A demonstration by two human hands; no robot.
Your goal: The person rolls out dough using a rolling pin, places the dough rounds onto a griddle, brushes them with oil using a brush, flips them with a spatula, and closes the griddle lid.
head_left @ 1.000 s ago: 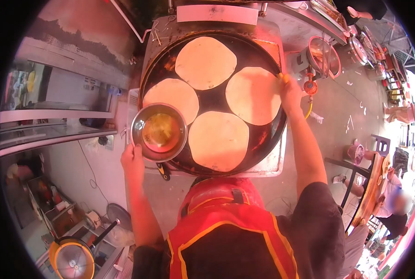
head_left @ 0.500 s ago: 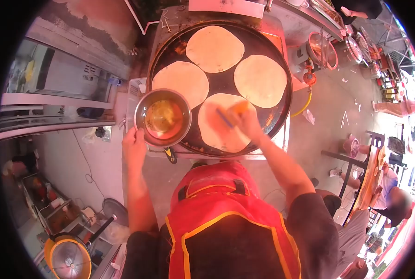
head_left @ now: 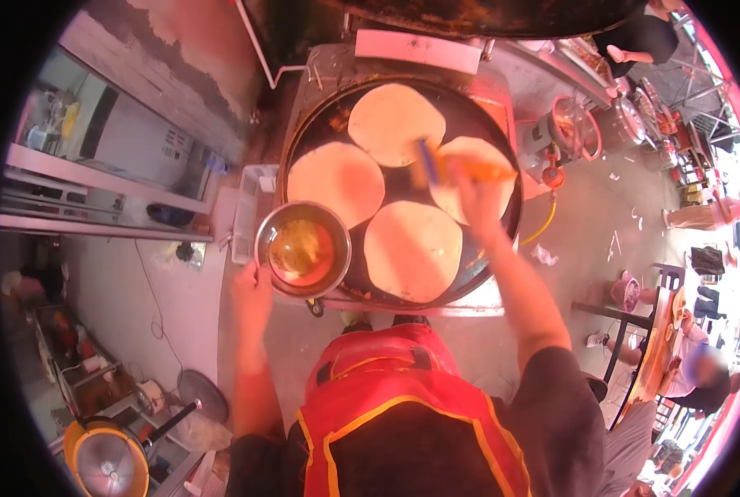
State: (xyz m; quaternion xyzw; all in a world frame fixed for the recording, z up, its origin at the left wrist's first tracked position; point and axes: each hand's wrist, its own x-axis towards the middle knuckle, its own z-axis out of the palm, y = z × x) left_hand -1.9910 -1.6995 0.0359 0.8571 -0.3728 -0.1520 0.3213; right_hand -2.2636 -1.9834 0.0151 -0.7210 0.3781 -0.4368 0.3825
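My left hand (head_left: pixel 252 288) grips the edge of a metal bowl (head_left: pixel 343 263) with yellow oily liquid in it. The bowl overlaps the lower left rim of a large round black griddle (head_left: pixel 294 132). Several flat round breads lie on the griddle, among them a top one (head_left: pixel 395 124), a left one (head_left: pixel 334 182) and a bottom one (head_left: pixel 411 257). Over the right bread (head_left: pixel 490 203), my right hand (head_left: pixel 476 186) is closed on the orange-yellow handle of a brush (head_left: pixel 430 163). The brush head is blurred between the top and right breads.
A dark round lid (head_left: pixel 486 16) hangs beyond the griddle. To the right are a pot (head_left: pixel 575 124), a yellow hose (head_left: pixel 544 228) and a wooden table (head_left: pixel 658 340) with a person seated near it. A fan (head_left: pixel 109 464) stands at the lower left.
The brush in my right hand has gone from the right bread to the bottom bread, then up towards the top and right breads. My left hand still holds the bowl. The view has shifted.
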